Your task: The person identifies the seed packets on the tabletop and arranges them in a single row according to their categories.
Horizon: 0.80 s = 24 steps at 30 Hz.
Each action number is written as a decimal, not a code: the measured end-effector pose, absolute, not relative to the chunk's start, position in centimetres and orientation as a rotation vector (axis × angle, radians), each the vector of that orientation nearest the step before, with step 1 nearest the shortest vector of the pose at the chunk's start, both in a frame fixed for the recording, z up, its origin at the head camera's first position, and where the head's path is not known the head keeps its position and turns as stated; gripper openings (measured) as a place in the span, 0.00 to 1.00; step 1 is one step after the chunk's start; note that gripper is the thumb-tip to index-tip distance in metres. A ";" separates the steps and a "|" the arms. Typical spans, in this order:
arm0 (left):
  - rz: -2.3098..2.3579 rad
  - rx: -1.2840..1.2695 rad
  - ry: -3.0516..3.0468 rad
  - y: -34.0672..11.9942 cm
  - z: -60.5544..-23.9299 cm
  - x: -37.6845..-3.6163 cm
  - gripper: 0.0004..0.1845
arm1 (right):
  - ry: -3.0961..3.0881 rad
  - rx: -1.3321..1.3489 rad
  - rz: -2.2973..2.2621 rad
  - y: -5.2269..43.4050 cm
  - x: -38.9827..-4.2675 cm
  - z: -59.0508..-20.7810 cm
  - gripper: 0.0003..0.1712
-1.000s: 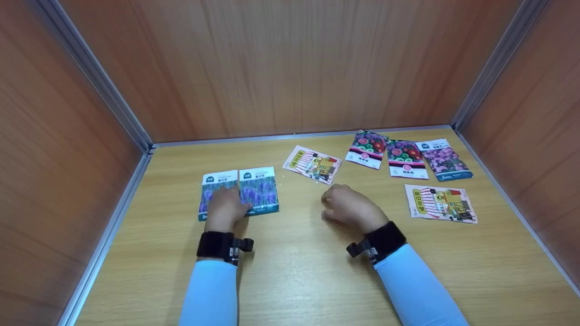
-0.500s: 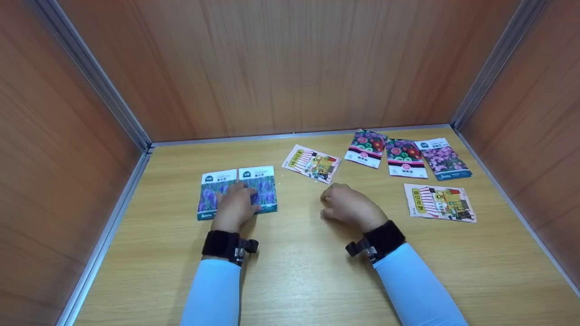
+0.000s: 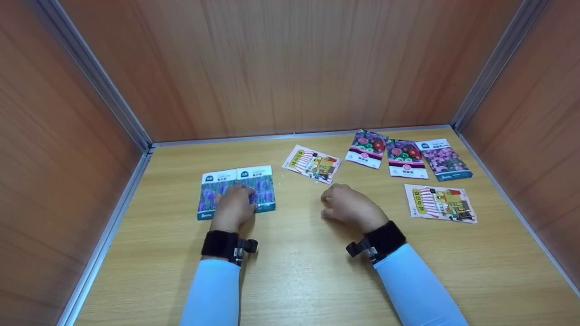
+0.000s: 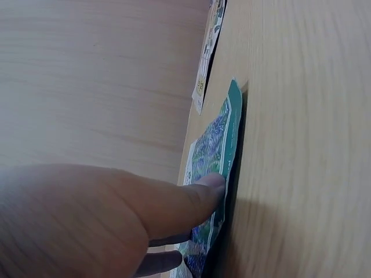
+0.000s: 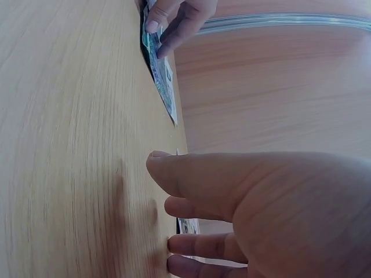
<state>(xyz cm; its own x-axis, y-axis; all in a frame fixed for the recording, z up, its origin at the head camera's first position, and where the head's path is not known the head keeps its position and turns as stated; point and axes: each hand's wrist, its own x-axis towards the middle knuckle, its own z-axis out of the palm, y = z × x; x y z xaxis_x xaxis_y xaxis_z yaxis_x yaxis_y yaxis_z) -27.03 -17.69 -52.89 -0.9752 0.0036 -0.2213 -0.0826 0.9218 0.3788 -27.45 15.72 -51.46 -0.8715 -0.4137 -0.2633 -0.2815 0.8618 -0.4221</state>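
Note:
Two purple-flower seed packets lie side by side on the wooden table, the left packet point(image 3: 209, 192) and the right packet point(image 3: 264, 184). My left hand point(image 3: 235, 199) lies over their shared edge, its fingers stretched flat and pressing down. In the left wrist view a fingertip point(image 4: 210, 186) touches the teal-edged packet point(image 4: 217, 136). My right hand point(image 3: 335, 201) rests on the bare table to the right, loosely curled and holding nothing. It sits just below a striped packet point(image 3: 312, 164). The right wrist view shows that hand's thumb point(image 5: 191, 174) above the wood, with the left hand point(image 5: 177, 17) on the packets point(image 5: 163, 78) far off.
Three flower packets point(image 3: 367, 148), point(image 3: 405, 158), point(image 3: 444, 159) lie in a row at the back right, with another striped packet point(image 3: 440, 203) in front of them. Wooden walls with metal edging point(image 3: 113, 213) close in the table on the left, back and right.
My left hand has shifted slightly right, from the left packet onto the seam, and the two purple packets have slid a little left. The right hand has stayed put.

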 end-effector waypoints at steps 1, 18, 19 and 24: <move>0.585 -0.066 2.859 -17.7 -52.9 -27.0 0.27 | 2.686 -0.518 -0.536 15.7 -27.4 -51.4 0.29; 0.619 -0.052 2.857 -18.0 -52.7 -27.2 0.28 | 2.756 -0.412 -0.533 15.4 -28.2 -51.4 0.29; 0.618 -0.058 2.852 -18.0 -52.7 -27.3 0.28 | 2.768 -0.411 -0.521 15.4 -28.3 -51.4 0.28; 0.614 -0.068 2.836 -18.1 -52.8 -27.5 0.29 | 2.805 -0.355 -0.504 15.2 -28.9 -51.5 0.30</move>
<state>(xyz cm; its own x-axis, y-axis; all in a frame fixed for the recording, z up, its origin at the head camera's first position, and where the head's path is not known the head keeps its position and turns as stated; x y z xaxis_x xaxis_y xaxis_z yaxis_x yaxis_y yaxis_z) -27.49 -18.13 -52.76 -0.9704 0.0049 -0.2414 -0.0954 0.9106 0.4020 -28.93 15.22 -51.52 -0.9338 -0.2840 -0.2177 -0.1905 0.9095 -0.3694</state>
